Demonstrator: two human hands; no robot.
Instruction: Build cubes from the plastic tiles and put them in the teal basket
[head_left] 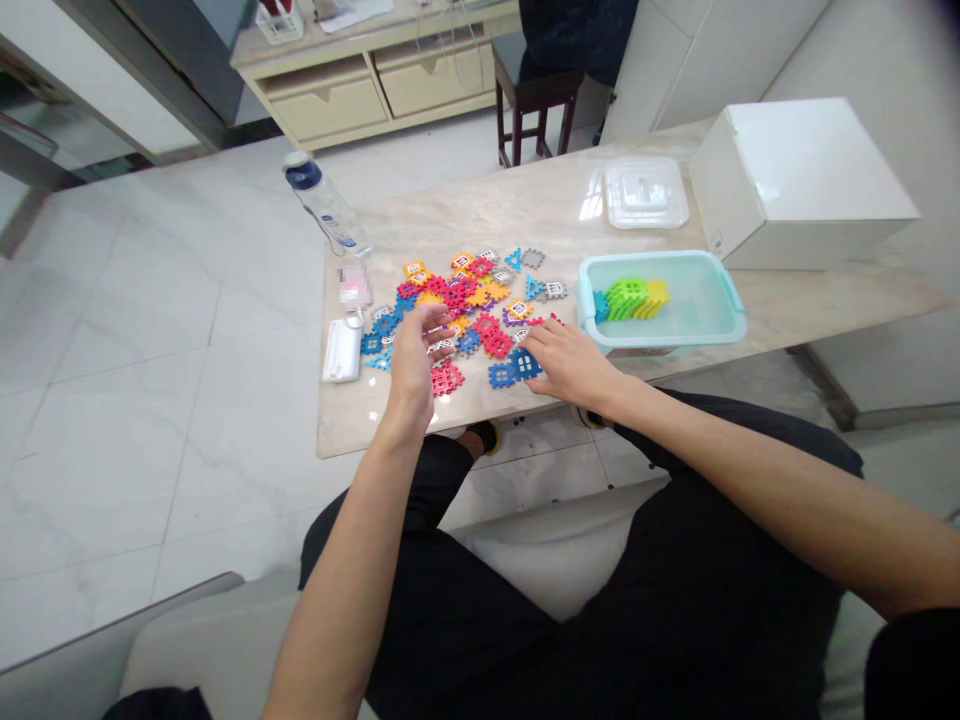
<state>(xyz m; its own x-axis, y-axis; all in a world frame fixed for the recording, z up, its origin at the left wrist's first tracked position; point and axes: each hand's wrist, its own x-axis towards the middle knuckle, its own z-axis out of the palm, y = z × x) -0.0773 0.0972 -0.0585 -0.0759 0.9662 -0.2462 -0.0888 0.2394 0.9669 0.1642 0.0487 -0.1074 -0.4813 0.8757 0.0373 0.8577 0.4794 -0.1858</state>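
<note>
Plastic pieces (454,293), notched edges, mixed red, orange, blue, purple and grey, are lying in a loose heap on the bench (472,212), many overlapping. Dark blue window piece (526,364) is sitting at the near right edge of the heap, next to a lighter blue piece (501,375). Right hand (559,358) is reaching in from the right, palm down, fingers spread a bit, thumb by the dark blue piece; can't tell whether it is gripping. Left hand (415,355) is hovering at the heap's near left, fingers loosely curved, thumb side up, gap showing, seemingly holding nothing. Red pieces (447,378) are lying just right of the left hand.

Right of the heap, a light blue tub (661,258) is holding green pieces (627,298) leaning in a row, yellow ones (658,292) and blue ones at its left end. Clear lid (646,193) is lying flat behind the tub; white box (821,160) is standing behind right. On the bench's left end, a bottle (330,210) is standing, pinkish packet (355,288) and white pack (342,350) nearer. Dark stool (536,78) and drawer cabinet (328,108) are standing beyond.
</note>
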